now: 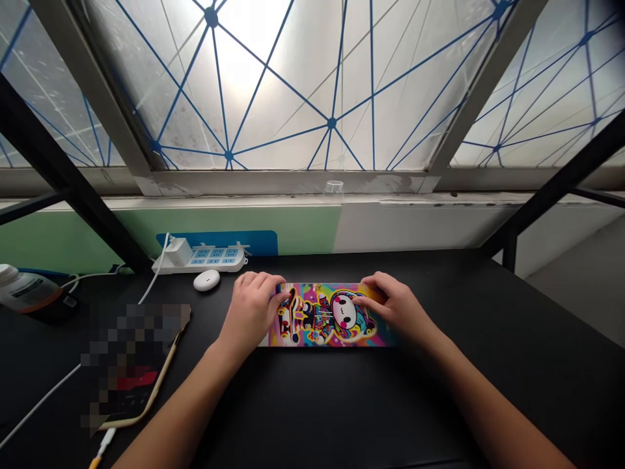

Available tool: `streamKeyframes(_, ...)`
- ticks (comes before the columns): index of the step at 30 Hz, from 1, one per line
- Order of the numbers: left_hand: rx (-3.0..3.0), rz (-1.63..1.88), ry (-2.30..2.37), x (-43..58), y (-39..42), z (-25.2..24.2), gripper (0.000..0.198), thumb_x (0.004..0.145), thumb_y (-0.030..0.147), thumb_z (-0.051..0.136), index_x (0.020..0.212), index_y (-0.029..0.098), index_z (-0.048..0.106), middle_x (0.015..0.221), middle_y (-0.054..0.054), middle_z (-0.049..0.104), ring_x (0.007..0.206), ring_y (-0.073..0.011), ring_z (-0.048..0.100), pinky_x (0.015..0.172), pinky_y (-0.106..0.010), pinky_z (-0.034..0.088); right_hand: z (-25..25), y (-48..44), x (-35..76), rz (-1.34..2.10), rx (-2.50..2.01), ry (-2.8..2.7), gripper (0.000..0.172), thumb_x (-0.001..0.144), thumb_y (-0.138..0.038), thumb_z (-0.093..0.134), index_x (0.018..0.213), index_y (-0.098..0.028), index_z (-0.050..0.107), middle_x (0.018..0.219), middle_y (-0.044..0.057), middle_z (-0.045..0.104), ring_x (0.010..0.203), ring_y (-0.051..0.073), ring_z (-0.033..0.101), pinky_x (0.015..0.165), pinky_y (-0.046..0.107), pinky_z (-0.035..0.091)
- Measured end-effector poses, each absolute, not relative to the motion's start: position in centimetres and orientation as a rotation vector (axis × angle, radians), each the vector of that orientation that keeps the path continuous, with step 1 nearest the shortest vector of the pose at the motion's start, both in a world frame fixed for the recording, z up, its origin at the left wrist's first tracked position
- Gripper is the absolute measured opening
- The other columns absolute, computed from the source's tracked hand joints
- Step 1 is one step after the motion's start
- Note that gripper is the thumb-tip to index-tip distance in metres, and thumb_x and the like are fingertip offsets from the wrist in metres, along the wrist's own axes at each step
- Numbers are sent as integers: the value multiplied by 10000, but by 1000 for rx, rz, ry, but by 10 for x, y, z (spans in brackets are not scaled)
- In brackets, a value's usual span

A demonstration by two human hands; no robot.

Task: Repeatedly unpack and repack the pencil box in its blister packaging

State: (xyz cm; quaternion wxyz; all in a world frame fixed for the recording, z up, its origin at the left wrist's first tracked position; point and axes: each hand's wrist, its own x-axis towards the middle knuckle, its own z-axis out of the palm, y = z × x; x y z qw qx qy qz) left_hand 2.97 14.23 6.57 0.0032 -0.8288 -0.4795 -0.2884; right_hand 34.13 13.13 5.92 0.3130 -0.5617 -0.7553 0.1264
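A flat, rectangular piece (319,316) with a bright, many-coloured cartoon print lies lengthwise on the black table; whether it is a thin box, a card or a booklet I cannot tell. Its picture is a white-faced figure turned on its side. At its left end my left hand (254,305) grips it, thumb on the printed face and fingers at the far edge. The right end is held by my right hand (398,305), with a finger or thumb resting across the print near the figure's face. Both palms hide parts of the ends.
A phone or tablet in a pale case (141,371), partly pixelated, lies left with a cable attached. Behind it are a round white case (206,280), a white power strip (219,259) and a bottle (29,293). Black frame bars (541,189) slant at both sides.
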Motion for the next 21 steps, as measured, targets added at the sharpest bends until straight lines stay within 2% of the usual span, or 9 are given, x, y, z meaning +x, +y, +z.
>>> streamKeyframes(3,-2568,-792,-1336,26,128,83,124,997,254,485,927,220,581,915,-39,657,902,-231,576,1081,-507,341,66,120,340,189,-1421,-1930,296,831,-516,690,814,-254,554,799,31,598,744,219,565,679,343,468)
streamKeyframes(5,-2592,-720,-1267,21,113,87,129,988,222,477,893,220,564,933,-48,656,917,-238,586,1078,-512,354,66,106,338,148,-1401,-1923,299,849,-495,671,765,-262,505,764,26,576,718,217,548,672,347,461)
streamKeyframes(7,-2616,-710,-1245,14,95,82,113,972,176,470,933,223,565,1124,-80,659,1058,-261,589,1097,-513,353,60,88,335,142,-1383,-1967,270,885,-433,629,742,-264,475,763,35,576,724,224,550,677,355,460)
streamKeyframes(9,-2674,-712,-1232,7,75,68,133,953,137,458,950,228,554,1381,-99,566,1249,-275,529,1126,-502,346,49,68,333,179,-1371,-2020,202,897,-345,592,757,-265,470,803,48,595,750,230,570,681,360,472)
streamKeyframes(11,-2749,-707,-1241,1,59,51,148,934,120,464,972,234,549,1450,-90,523,1322,-269,490,1128,-486,367,36,51,332,260,-1396,-2054,99,871,-298,600,856,-268,507,934,72,633,845,250,613,725,376,504)
streamKeyframes(13,-2791,-725,-1310,-4,48,37,126,929,152,499,997,242,557,1442,-87,537,1335,-272,489,1104,-475,411,25,40,333,353,-1467,-2082,282,839,-337,658,1085,-276,535,1151,106,632,1037,296,619,850,427,522)
streamKeyframes(16,-2800,-808,-1438,-10,46,29,123,923,266,576,1043,244,561,1426,-108,551,1341,-289,490,1067,-467,462,20,35,333,474,-1576,-2171,709,804,-478,724,1410,-301,403,1415,131,529,1297,359,494,1043,518,442)
streamKeyframes(18,-2780,-839,-1515,-15,53,31,244,913,329,612,1129,236,549,1448,-129,527,1363,-302,469,1080,-482,452,23,38,334,524,-1614,-2222,779,810,-537,709,1469,-308,360,1473,133,490,1349,371,445,1081,542,405)
streamKeyframes(21,-2784,-733,-1610,-18,72,41,583,875,400,673,1386,236,445,1532,-144,432,1426,-336,384,1131,-541,379,35,51,334,561,-1619,-2286,731,841,-577,659,1456,-279,398,1491,142,477,1362,368,431,1097,539,382)
